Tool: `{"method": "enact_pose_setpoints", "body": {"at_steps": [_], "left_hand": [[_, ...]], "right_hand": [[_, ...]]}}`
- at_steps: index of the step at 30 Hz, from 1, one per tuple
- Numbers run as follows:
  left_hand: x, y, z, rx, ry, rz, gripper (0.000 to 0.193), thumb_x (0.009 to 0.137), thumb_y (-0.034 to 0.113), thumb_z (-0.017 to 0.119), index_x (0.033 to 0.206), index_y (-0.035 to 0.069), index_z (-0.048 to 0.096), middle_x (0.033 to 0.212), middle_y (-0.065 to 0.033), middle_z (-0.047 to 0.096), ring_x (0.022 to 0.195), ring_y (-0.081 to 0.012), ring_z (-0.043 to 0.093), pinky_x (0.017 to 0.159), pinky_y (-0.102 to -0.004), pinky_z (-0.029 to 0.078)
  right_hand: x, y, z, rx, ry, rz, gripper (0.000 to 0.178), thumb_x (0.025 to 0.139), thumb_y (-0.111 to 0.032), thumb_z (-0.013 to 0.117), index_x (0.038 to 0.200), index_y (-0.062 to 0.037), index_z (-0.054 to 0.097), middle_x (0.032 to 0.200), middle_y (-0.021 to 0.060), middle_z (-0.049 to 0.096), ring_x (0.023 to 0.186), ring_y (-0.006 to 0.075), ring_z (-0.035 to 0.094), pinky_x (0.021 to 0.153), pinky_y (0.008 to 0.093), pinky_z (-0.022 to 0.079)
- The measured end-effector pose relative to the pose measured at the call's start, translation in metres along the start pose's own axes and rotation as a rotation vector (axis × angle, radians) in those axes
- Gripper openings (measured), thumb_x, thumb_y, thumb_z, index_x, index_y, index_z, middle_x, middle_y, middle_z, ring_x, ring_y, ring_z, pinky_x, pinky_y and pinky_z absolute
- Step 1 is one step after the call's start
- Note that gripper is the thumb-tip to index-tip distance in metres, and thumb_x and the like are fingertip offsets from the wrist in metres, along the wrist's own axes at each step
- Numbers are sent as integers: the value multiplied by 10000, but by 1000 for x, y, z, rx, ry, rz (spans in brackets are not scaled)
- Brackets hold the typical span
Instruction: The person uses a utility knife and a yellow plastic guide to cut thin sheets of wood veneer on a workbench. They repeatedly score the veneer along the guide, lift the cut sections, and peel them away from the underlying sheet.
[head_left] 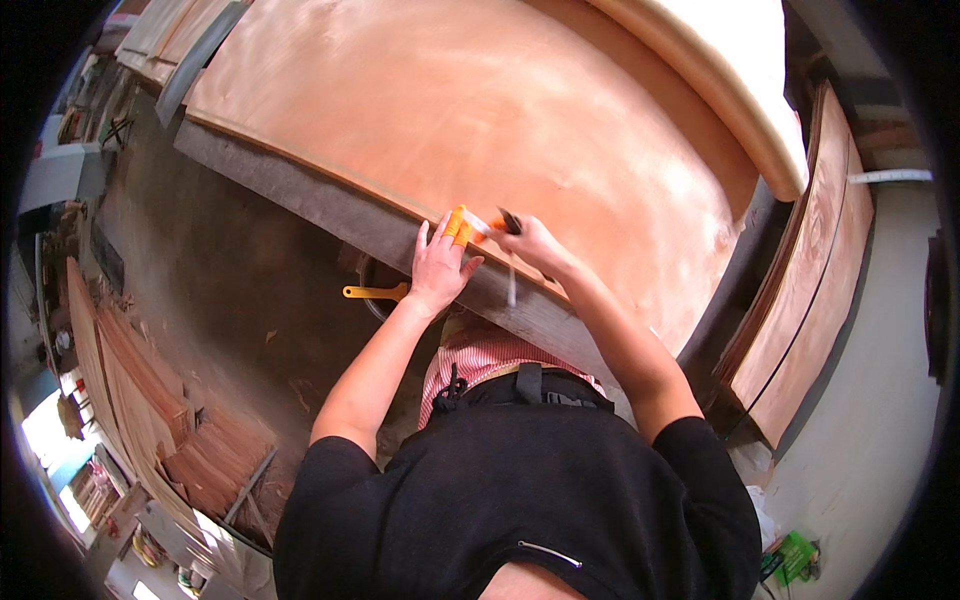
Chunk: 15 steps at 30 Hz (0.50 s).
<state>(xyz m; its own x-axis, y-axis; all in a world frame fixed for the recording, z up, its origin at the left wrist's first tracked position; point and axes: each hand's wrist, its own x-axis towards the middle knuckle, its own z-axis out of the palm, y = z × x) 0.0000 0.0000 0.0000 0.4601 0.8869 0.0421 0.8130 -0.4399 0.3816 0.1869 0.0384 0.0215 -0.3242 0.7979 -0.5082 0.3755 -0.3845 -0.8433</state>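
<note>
My left hand [440, 268] lies at the near edge of the wide light-brown wood veneer sheet [400, 130], fingers stretched out and apart. Yellow-orange wraps [457, 226] cover some of its fingers. Just to the right, my right hand [535, 248] is closed around a small tool with a black and orange handle [511, 222]; its exact kind is hard to make out. A pale strip shows between the tool and my left fingertips. Below the right hand, a thin white strip [512, 287] hangs over the board's edge, blurred.
A large roll of sheet [700, 80] rests along the far right side. A yellow-handled tool [375, 293] lies over a dark round container at my left. Stacked veneer [800, 290] stands at right, wood pieces [215, 465] at lower left. The grey bench edge [300, 200] runs before me.
</note>
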Motion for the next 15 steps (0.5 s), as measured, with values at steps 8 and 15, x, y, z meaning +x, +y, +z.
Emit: {"method": "enact_pose_setpoints", "body": {"at_steps": [8,15], "left_hand": [[12,-35,-17,-113,268,-86,490,797,251,578,1206,8,460,1259,-168,429,1184,-316,384,1006,-433,275],[23,-41,-13,67,-51,-123,716,732,444,612,1298,71,381,1393,-135,265,1315,-271,188,1045,-499,147]], "right_hand": [[68,-15,18,88,-10,343,239,800,-268,595,705,-49,618,554,-18,509,472,61,439,426,230,324],[56,-12,16,79,21,265,273,798,-311,584,677,-68,608,549,-20,512,476,61,437,435,224,315]]}}
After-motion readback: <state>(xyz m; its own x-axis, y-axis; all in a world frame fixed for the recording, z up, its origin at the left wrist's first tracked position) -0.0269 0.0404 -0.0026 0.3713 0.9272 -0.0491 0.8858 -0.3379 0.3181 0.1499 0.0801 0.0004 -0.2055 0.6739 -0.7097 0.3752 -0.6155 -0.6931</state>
